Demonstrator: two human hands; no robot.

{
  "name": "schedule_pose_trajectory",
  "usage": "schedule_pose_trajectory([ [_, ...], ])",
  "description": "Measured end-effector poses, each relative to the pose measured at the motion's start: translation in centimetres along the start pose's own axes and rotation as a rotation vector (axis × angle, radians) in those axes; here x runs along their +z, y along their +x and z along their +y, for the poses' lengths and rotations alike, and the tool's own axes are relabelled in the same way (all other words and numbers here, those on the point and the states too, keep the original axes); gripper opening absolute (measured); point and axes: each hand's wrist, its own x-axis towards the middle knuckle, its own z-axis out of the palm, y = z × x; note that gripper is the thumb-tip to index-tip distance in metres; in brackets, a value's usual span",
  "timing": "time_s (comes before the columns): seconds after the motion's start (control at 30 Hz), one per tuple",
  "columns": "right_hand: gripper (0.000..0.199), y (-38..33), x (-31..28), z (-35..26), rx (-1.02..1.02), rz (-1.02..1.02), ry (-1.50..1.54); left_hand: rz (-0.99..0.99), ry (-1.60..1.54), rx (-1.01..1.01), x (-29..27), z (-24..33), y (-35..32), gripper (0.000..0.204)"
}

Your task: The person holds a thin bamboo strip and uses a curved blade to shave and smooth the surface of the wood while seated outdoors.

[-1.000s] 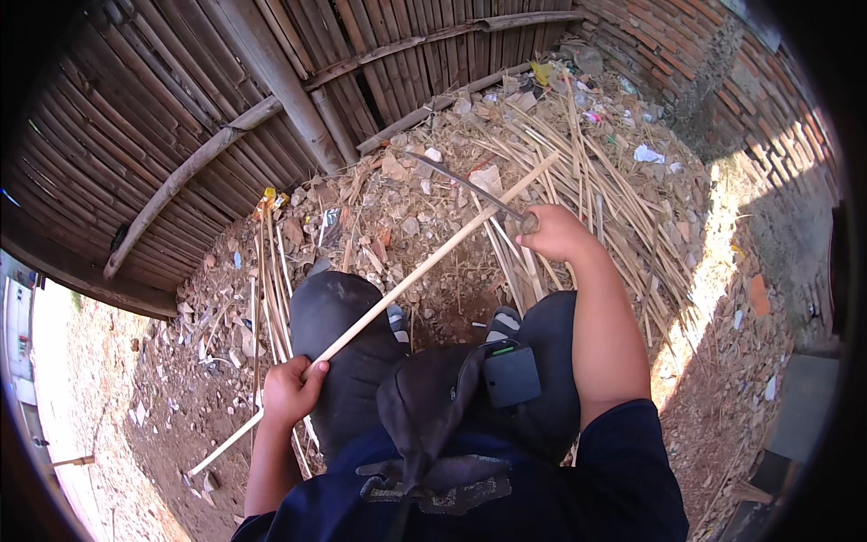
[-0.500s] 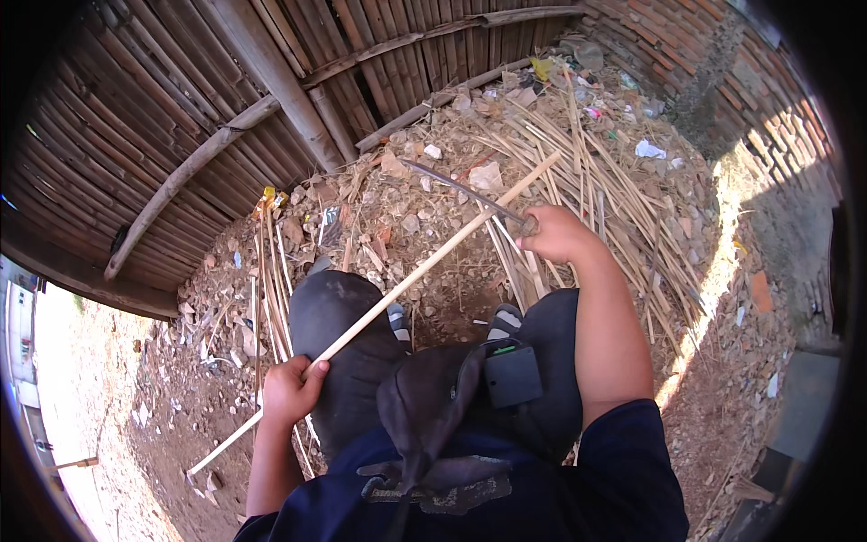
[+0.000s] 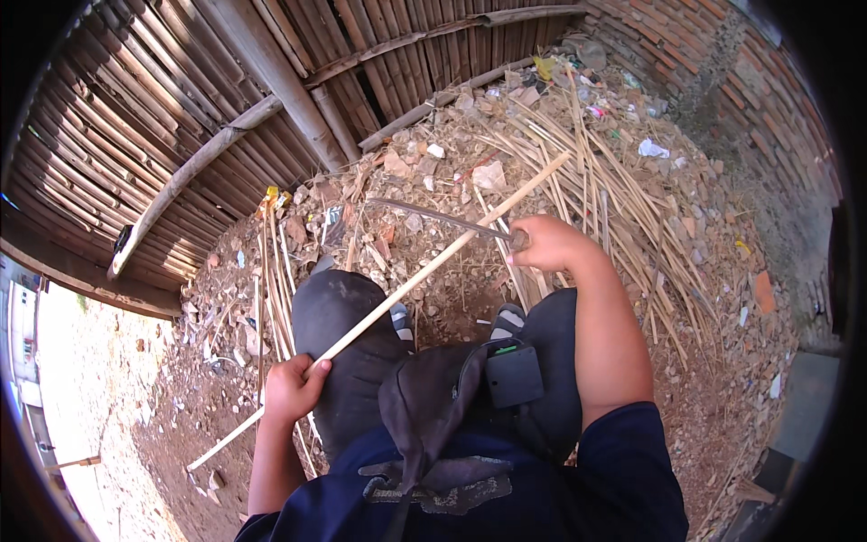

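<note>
A long pale bamboo stick slants from the lower left up to the right, across my left knee. My left hand is closed round it near the knee. In my right hand is the handle of a long thin knife, its dark blade pointing left. Near the handle the blade crosses the stick toward its far end and appears to touch it.
Split bamboo sticks lie piled on the ground at the right, with more sticks beside my left knee. Stones and litter cover the ground. A bamboo wall stands at the far left, a brick wall at the right.
My right hand has shifted slightly left and turned, and the knife's tip has swung left and down. The stick and my left hand stay almost in place.
</note>
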Motion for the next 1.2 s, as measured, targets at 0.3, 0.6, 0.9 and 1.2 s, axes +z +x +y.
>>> schedule_pose_trajectory([
  [0.3, 0.058, 0.1, 0.0, -0.1, 0.02, 0.042, -0.059, -0.008, 0.017, -0.002, 0.0, 0.1, 0.0, 0.053],
  [0.6, 0.057, 0.0, 0.0, -0.2, -0.006, 0.034, -0.054, -0.008, 0.011, -0.016, 0.1, -0.1, 0.0, 0.052],
  [0.9, 0.055, 0.2, 0.2, -0.5, 0.022, 0.034, -0.072, -0.009, 0.007, -0.021, 0.0, 0.1, -0.1, 0.052],
  [1.2, 0.055, 0.4, 0.5, 0.0, -0.005, 0.069, -0.08, -0.004, -0.002, -0.002, -0.1, 0.2, 0.0, 0.051],
])
